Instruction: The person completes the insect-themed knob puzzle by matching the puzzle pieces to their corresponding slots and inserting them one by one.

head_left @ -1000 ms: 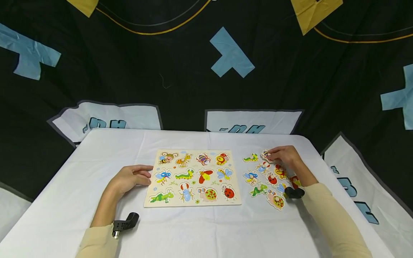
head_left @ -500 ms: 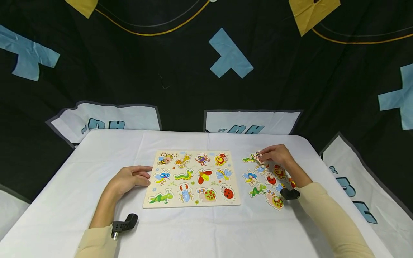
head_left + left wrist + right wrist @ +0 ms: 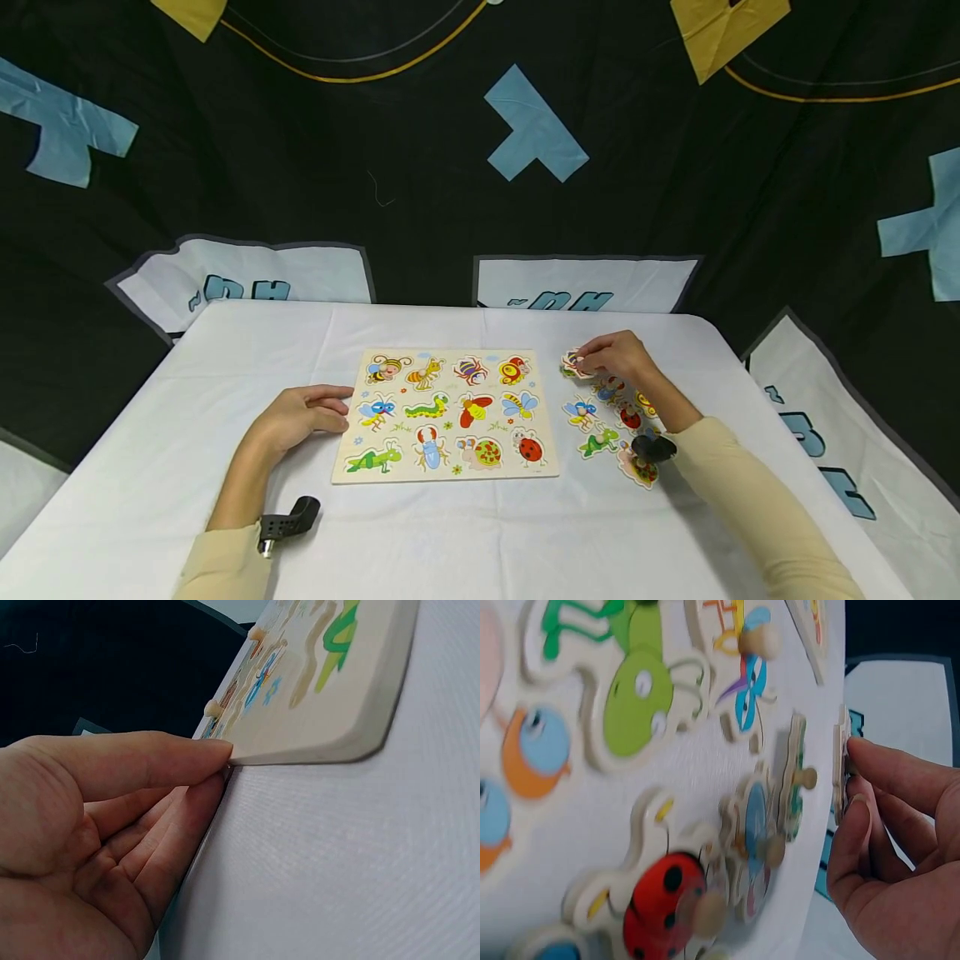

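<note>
Key relation, as judged: the board (image 3: 442,383) lies to the left of the right hand (image 3: 617,354), a short gap off its right edge and about level with the top row of pictures. A cutout piece (image 3: 840,769) is pinched there between thumb and fingers; by the right wrist view it appears lifted off the cloth, seen edge-on, so its print and turn against the slots cannot be told. The caterpillar piece (image 3: 791,791) is seen just beside it; the ladybird piece (image 3: 664,900) and other loose ones are spread right of the board, toward the person. Board's long axis is laid left to right. Its left edge is touched by the left hand (image 3: 300,412), digits fairly straight, nothing lifted. Held piece is separated from the left hand by the full board, so the right is nearer to every loose piece; any turn correction would have to be made in that pinch.
</note>
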`<action>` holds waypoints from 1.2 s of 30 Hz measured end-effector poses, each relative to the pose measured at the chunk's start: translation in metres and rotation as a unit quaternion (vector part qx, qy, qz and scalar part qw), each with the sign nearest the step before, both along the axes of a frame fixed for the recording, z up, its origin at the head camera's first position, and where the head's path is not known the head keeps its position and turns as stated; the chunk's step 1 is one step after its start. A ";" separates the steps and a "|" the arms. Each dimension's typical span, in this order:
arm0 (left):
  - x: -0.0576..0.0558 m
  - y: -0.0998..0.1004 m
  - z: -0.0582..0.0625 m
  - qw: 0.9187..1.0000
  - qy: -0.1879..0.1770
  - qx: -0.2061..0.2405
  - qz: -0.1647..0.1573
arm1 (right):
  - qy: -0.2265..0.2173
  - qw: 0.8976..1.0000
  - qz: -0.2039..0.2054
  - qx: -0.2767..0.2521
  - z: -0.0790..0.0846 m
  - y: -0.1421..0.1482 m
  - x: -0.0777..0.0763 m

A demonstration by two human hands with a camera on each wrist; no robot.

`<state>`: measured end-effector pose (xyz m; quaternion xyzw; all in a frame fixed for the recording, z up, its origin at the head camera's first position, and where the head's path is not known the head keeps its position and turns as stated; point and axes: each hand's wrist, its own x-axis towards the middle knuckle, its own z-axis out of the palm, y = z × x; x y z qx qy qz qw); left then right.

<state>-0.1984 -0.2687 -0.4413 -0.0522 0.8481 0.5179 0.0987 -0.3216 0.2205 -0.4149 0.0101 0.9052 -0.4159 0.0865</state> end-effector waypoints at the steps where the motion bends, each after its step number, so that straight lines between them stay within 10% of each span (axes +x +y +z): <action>1: 0.000 0.000 0.000 1.000 0.000 0.001 0.000 | 0.004 1.000 0.000 0.003 0.000 -0.003 0.001; 36: -0.001 -0.001 -0.001 1.000 -0.002 -0.006 -0.002 | 0.030 0.999 0.043 -0.002 -0.005 -0.098 0.004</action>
